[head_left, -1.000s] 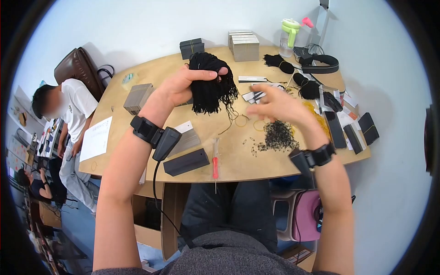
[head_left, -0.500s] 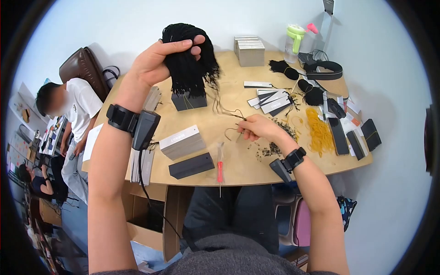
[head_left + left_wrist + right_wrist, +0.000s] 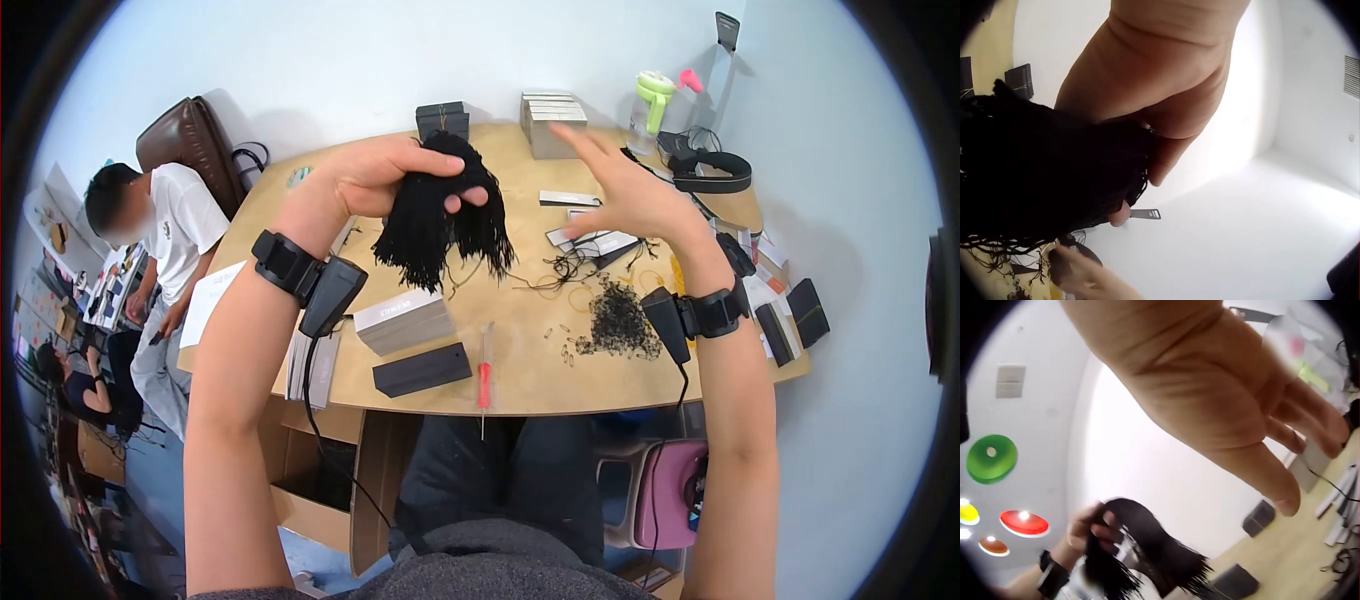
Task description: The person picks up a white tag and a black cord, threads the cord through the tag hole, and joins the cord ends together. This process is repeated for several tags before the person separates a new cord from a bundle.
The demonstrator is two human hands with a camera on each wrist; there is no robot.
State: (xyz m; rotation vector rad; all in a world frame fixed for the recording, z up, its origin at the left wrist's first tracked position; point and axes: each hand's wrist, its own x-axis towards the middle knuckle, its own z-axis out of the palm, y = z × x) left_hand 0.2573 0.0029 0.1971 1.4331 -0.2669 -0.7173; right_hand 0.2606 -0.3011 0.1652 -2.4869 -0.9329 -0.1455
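My left hand [image 3: 385,178] grips a thick bundle of black cords [image 3: 440,220] above the table, folded over with loose ends hanging down. In the left wrist view the bundle [image 3: 1054,169] fills much of the left side, and a fingertip shows under it. My right hand [image 3: 640,195] is spread to the right of the bundle, apart from it, with nothing in its fingers. Below the right hand lie several white and dark tags [image 3: 610,243] and a few loose black cords [image 3: 565,272]. Farther forward on the table is a heap of small black safety pins [image 3: 622,322].
Stacked grey tags [image 3: 405,320], a dark block of tags [image 3: 422,371] and a red-handled screwdriver [image 3: 484,375] lie near the front edge. More tag stacks [image 3: 555,135] and a green-lidded jug [image 3: 650,105] stand at the back. A seated person [image 3: 165,230] is at the left.
Half a second ago my right hand pinched trailing cord ends low over the table; it has let go and risen, fingers spread. My left hand rose with the bundle, then came back down.
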